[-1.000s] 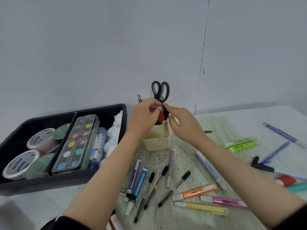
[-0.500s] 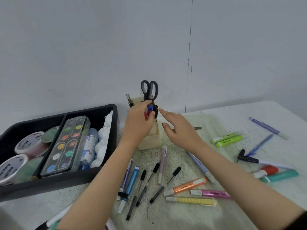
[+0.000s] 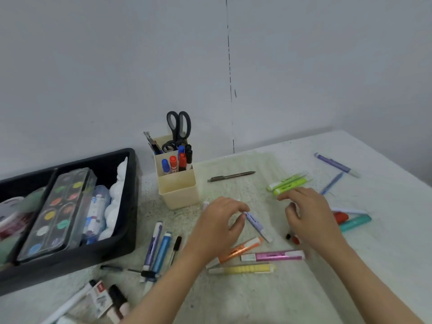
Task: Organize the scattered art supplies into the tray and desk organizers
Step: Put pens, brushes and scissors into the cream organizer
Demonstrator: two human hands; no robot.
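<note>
1. Left hand (image 3: 219, 228) pinches the top end of a lilac pen (image 3: 258, 226) lying flat on the table (image 3: 385, 253), likely to lift it; right hand (image 3: 308, 218) hovers loosely curled, holding nothing.
2. Cream cup (image 3: 178, 192) holds scissors (image 3: 178, 129) and capped markers (image 3: 174, 163) upright.
3. Black tray (image 3: 70, 265) holds a paint box (image 3: 58, 211) and tape rolls (image 3: 9, 206).

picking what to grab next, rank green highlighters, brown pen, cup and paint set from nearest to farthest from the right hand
1. green highlighters, just ahead of the right hand
2. brown pen, back centre
3. cup, further left
4. paint set, far left
</note>
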